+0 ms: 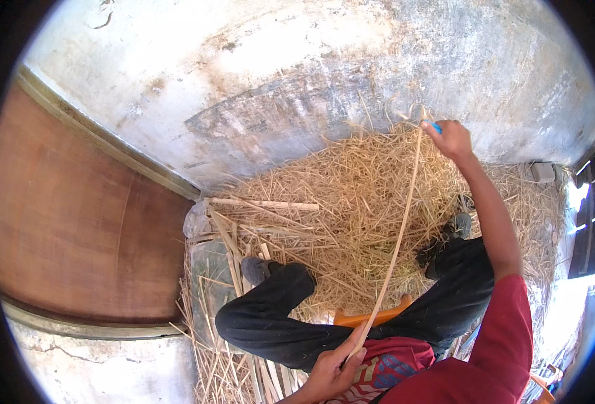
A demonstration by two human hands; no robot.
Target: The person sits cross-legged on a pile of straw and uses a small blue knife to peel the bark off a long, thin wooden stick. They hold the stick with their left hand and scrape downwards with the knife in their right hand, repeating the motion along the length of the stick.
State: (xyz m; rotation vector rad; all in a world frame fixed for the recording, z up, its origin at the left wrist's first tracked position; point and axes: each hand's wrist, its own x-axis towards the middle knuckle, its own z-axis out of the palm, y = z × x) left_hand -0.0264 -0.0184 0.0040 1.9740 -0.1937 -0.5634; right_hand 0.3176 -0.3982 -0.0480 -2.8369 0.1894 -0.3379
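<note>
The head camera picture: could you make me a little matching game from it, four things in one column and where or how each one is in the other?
Things
1. Right hand
2. Left hand
3. Large flat panel
4. Straw-like heap

Places and states
A. Brown, at the picture's left
B. Piled up against the wall
C. Gripping a small blue object
D. Holding the pale strip near the lap

Pairs: 1-C, 2-D, 3-A, 4-B

One held strip (396, 249), one brown door (95, 229)
</note>
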